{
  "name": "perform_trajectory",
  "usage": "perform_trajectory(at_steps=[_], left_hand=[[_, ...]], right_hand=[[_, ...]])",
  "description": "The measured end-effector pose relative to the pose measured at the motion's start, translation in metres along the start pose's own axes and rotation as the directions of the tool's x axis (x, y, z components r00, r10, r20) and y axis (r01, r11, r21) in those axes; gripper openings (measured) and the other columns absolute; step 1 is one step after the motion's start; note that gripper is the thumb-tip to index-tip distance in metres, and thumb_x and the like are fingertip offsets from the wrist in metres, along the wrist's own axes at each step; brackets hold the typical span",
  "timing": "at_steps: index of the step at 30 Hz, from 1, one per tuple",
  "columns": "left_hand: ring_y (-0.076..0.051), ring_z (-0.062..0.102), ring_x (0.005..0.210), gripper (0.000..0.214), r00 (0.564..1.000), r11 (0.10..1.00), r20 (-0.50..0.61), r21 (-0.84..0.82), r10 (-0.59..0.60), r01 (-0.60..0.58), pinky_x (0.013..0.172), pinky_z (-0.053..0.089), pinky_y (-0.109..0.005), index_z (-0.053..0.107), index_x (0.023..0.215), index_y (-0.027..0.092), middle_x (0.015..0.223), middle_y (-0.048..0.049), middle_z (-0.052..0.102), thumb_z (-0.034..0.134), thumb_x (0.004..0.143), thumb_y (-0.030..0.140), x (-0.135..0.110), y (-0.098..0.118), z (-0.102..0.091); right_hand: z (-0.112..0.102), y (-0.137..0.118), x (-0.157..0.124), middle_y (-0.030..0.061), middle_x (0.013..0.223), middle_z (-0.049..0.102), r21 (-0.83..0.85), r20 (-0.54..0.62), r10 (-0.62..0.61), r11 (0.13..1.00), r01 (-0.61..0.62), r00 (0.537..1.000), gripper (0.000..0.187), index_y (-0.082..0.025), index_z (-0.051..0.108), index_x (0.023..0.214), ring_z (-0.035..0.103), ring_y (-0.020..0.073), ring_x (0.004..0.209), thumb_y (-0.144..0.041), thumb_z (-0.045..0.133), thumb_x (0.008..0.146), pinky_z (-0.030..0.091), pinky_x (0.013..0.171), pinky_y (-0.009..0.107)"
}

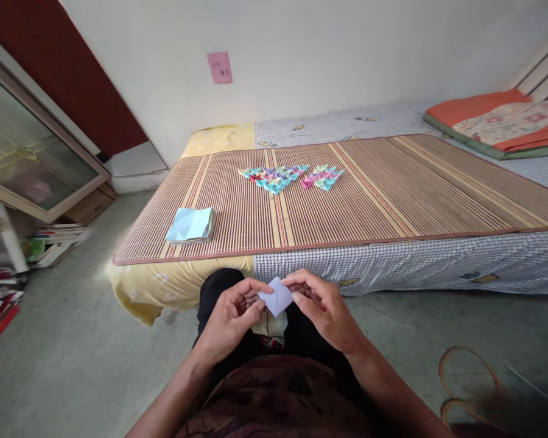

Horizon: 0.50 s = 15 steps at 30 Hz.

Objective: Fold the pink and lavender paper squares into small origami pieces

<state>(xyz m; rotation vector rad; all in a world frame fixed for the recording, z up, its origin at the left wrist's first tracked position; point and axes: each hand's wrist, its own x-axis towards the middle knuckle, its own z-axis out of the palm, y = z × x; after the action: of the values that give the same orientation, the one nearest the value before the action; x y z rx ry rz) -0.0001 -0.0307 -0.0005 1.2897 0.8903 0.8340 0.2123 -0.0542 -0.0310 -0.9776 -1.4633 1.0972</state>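
Note:
A small sheet of pale lavender origami paper [276,298], folded to a diamond shape with a crease line showing, is held above my lap. My left hand [234,310] pinches its left corner between thumb and fingers. At the opposite corner, my right hand [318,304] grips the paper with thumb and index finger. On the bed mat ahead stand rows of small folded paper boats [274,177] in several colours, and a smaller cluster of the same boats [324,177] sits to their right. A stack of square paper [189,225], light blue on top, lies at the mat's left front.
A striped bamboo mat [369,210] covers the bed, over yellow and checked sheets. Folded orange and floral bedding [502,121] lies at the far right. A pink note [220,67] hangs on the wall. A glass-panelled cabinet [36,134] leans into view at left. A looped cord [468,350] lies on the floor.

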Motion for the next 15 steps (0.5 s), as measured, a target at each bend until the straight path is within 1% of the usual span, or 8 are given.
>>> perform_trajectory(at_steps=[4, 9, 12, 15], left_hand=[[-0.017, 0.065, 0.081, 0.028, 1.000, 1.000, -0.001, -0.024, 0.009, -0.010, 0.075, 0.049, -0.026, 0.073, 0.101, 0.017, 0.089, -0.0061, 0.075, 0.077, 0.090, 0.043, 0.0004, -0.0017, -0.0007], [-0.017, 0.065, 0.081, 0.031, 1.000, 0.998, 0.011, -0.064, 0.024, -0.024, 0.074, 0.048, -0.025, 0.073, 0.104, 0.016, 0.089, -0.0071, 0.074, 0.079, 0.088, 0.042, 0.0001, -0.0025, -0.0002], [-0.017, 0.066, 0.080, 0.032, 1.000, 0.997, 0.014, -0.071, 0.015, -0.014, 0.074, 0.049, -0.025, 0.074, 0.102, 0.017, 0.088, -0.0070, 0.075, 0.081, 0.087, 0.043, 0.0003, -0.0016, 0.0011], [-0.016, 0.064, 0.077, 0.031, 1.000, 0.998, -0.002, -0.064, 0.013, -0.013, 0.073, 0.049, -0.025, 0.075, 0.099, 0.017, 0.085, -0.0056, 0.074, 0.080, 0.087, 0.045, 0.0008, -0.0023, 0.0028]], right_hand=[[-0.0056, -0.0034, 0.0006, 0.0053, 0.109, 0.070, -0.050, 0.039, -0.059, 0.997, 0.061, 0.998, 0.026, -0.025, 0.075, 0.115, 0.065, 0.0202, 0.093, -0.020, 0.067, 0.091, 0.054, 0.084, 0.034], [-0.0051, -0.0036, 0.0024, 0.0040, 0.108, 0.070, -0.033, 0.028, -0.036, 0.999, 0.037, 0.999, 0.028, -0.026, 0.075, 0.113, 0.066, 0.0202, 0.095, -0.016, 0.074, 0.086, 0.054, 0.086, 0.034], [-0.0033, -0.0045, 0.0028, 0.0041, 0.106, 0.070, -0.018, 0.013, -0.034, 0.999, 0.034, 0.999, 0.022, -0.025, 0.075, 0.109, 0.066, 0.0203, 0.093, -0.020, 0.074, 0.087, 0.054, 0.085, 0.034], [-0.0001, -0.0044, 0.0031, 0.0044, 0.101, 0.069, -0.008, -0.014, -0.044, 0.999, 0.044, 0.999, 0.011, -0.024, 0.075, 0.103, 0.066, 0.0203, 0.092, -0.024, 0.070, 0.093, 0.054, 0.083, 0.033]])
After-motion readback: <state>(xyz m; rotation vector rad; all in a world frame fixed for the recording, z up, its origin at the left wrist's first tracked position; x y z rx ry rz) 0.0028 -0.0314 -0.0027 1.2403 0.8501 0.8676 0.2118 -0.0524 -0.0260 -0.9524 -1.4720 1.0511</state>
